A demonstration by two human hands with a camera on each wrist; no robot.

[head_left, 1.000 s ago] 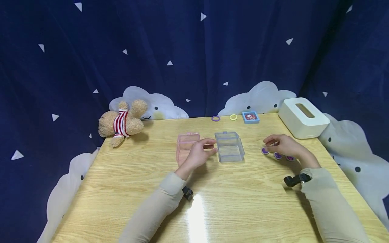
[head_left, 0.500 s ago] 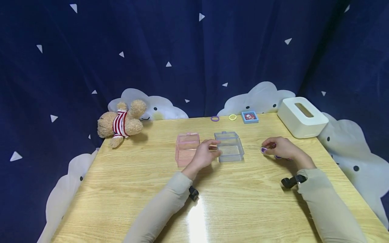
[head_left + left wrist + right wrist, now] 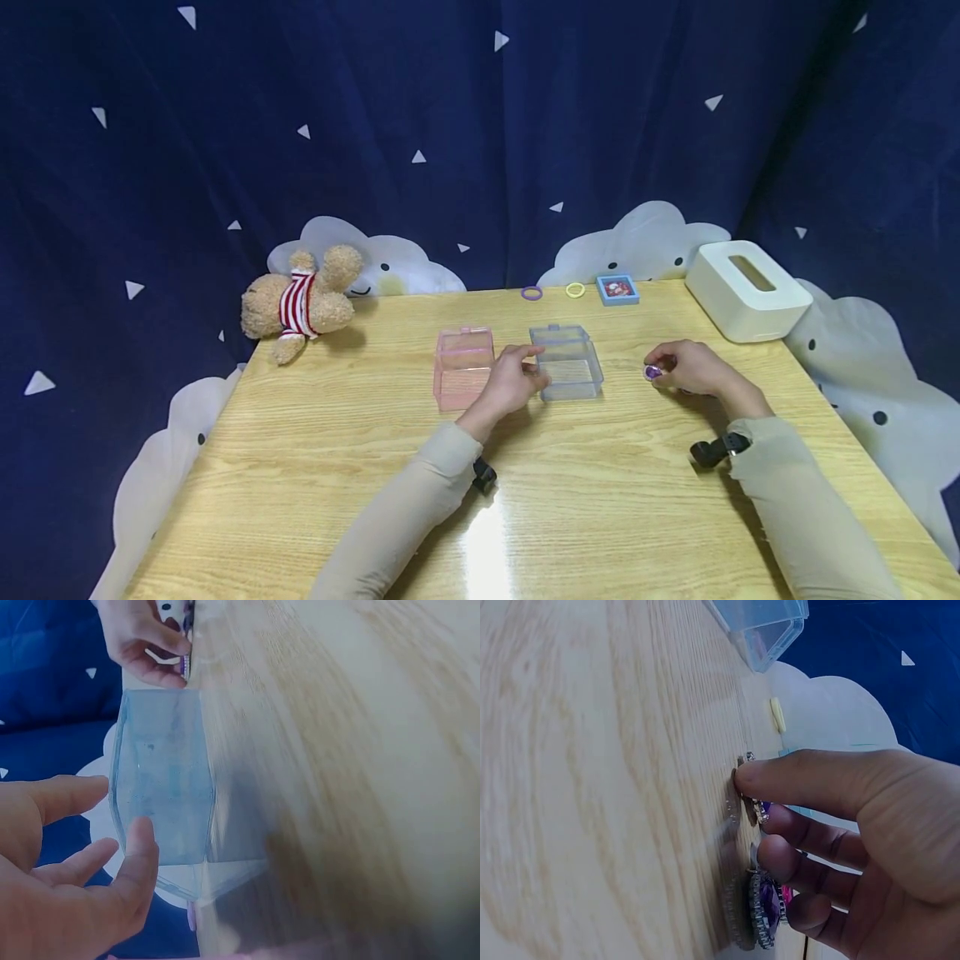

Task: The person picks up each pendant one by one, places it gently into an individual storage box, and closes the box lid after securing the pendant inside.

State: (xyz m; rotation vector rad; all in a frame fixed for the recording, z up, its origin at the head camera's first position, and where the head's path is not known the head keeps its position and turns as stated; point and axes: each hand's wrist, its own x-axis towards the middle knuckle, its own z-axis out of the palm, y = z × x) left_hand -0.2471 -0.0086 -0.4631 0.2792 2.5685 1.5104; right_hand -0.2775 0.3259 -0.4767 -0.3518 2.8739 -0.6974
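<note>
My right hand (image 3: 693, 368) pinches a purple gem (image 3: 652, 372) with a sparkling rim between thumb and fingers, at table level. In the right wrist view a second purple gem (image 3: 766, 911) lies by the curled fingers, with a pink one (image 3: 786, 893) partly behind it. My left hand (image 3: 512, 383) is at the left side of a clear blue box (image 3: 572, 391) whose lid is raised, fingers spread; whether they touch it I cannot tell. Beside that hand lies an opened clear pink box (image 3: 459, 402), partly covered by the hand.
Along the back edge lie a purple ring (image 3: 532, 293), a yellow ring (image 3: 575, 290) and a small blue frame (image 3: 618, 290). A white tissue box (image 3: 750, 292) stands at the back right, a teddy bear (image 3: 300, 304) at the back left of the wooden table (image 3: 315, 467).
My left hand has shifted right, toward the blue box. The right fingers have closed down on the leftmost purple gem; the other gems are now mostly hidden in the head view.
</note>
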